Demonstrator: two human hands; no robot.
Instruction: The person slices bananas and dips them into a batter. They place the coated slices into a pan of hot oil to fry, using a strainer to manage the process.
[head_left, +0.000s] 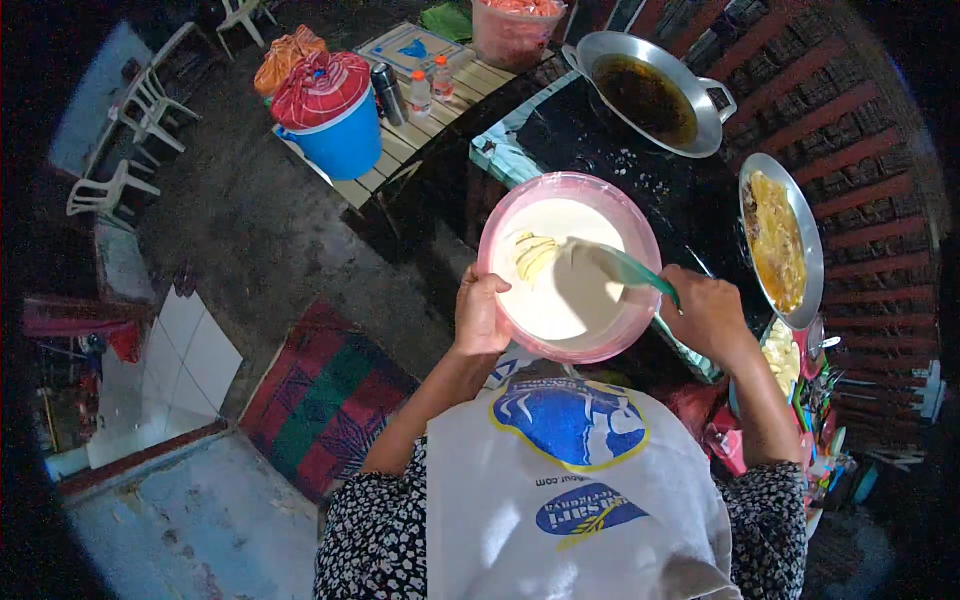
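Observation:
My left hand (481, 313) grips the left rim of a pink plastic bowl (646, 217), its thumb over the edge. White batter (562, 315) fills much of the bowl, and a clump of pale yellow slices (535, 253) lies in it, left of the middle. My right hand (701, 311) is closed round the handle of a green plastic ladle or spoon (637, 271), whose head is over or in the batter; which one I cannot tell. The bowl is held above the near edge of a dark tabletop (577, 142), in front of my printed white apron (480, 480).
A metal wok of dark oil (701, 101) stands at the far right, and a metal pan with fried food (812, 255) nearer. A blue bucket (337, 146), a flask (388, 94) and bottles stand on a slatted table (390, 165). Red slats (862, 187) line the right side.

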